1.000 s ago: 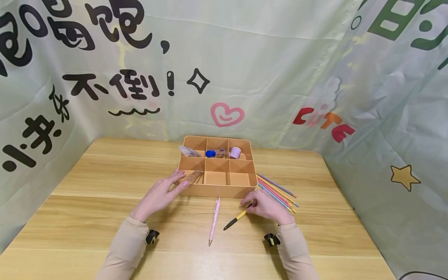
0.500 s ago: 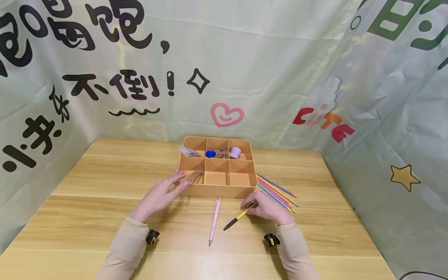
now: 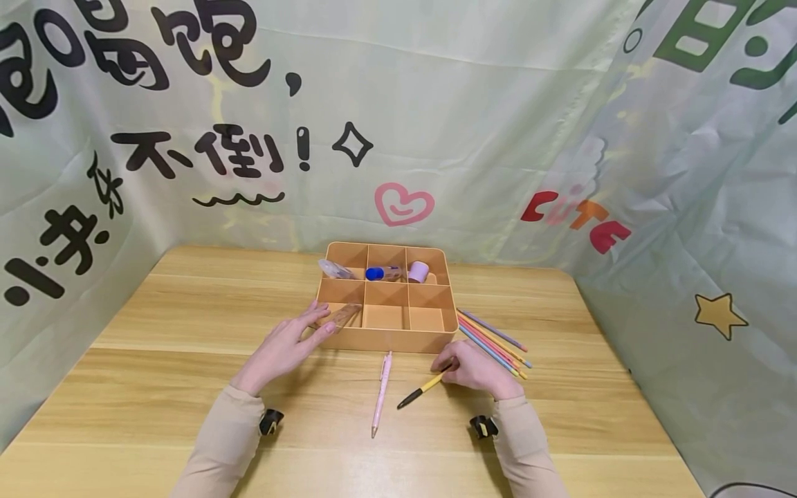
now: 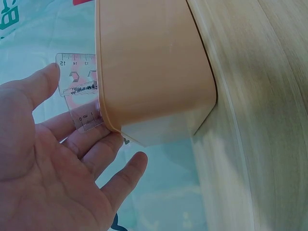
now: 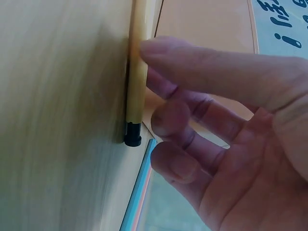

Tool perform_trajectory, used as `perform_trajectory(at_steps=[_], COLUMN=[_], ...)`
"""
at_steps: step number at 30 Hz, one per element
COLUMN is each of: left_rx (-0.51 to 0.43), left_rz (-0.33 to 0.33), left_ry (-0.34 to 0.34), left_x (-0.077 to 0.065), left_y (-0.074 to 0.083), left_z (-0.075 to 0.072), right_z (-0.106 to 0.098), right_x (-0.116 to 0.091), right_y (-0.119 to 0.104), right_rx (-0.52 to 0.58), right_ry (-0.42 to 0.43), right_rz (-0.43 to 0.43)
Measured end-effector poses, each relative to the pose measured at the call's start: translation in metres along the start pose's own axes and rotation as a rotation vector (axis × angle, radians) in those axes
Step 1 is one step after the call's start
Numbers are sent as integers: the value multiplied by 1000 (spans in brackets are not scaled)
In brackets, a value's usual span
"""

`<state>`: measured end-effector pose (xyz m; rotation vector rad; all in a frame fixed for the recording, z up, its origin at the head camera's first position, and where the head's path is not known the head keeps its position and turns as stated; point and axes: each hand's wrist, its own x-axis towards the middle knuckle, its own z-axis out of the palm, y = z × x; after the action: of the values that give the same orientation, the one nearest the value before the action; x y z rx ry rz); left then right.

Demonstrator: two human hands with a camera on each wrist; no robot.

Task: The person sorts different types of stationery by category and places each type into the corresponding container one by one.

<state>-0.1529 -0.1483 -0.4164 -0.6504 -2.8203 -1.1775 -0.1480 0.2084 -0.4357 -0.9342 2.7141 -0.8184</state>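
My right hand [image 3: 474,369] pinches a yellow ballpoint pen [image 3: 431,382] with a black grip, low over the table in front of the box. In the right wrist view, the thumb lies on the yellow barrel [image 5: 137,91], whose black end points away from the box. My left hand [image 3: 283,349] rests at the near left corner of the tan divided box [image 3: 386,340], fingers extended. A clear ruler [image 4: 79,89] leans inside that corner compartment, with the left thumb and fingers beside it. A pink pen [image 3: 382,394] lies on the table between the hands.
Several coloured pencils [image 3: 495,342] lie fanned right of the box. The rear compartments hold a translucent pale purple item [image 3: 336,269], a blue-capped tube [image 3: 381,274] and a lilac cylinder [image 3: 418,272]. A printed cloth [image 3: 486,138] hangs behind the table.
My right hand has shifted very slightly to the right at the yellow pen. The left hand, box and pink pen have stayed where they were.
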Motion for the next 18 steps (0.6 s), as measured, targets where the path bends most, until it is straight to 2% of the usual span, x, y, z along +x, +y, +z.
perform_trajectory(at_steps=[8, 18], left_rx=[-2, -7], left_rz=[-6, -3], left_ry=[-3, -5], left_x=[0, 0], left_y=[0, 1], left_z=[0, 0], right_z=[0, -1], right_x=[-2, -4], right_y=[-1, -2], right_rx=[-52, -58], right_ry=[21, -24], right_rz=[23, 49])
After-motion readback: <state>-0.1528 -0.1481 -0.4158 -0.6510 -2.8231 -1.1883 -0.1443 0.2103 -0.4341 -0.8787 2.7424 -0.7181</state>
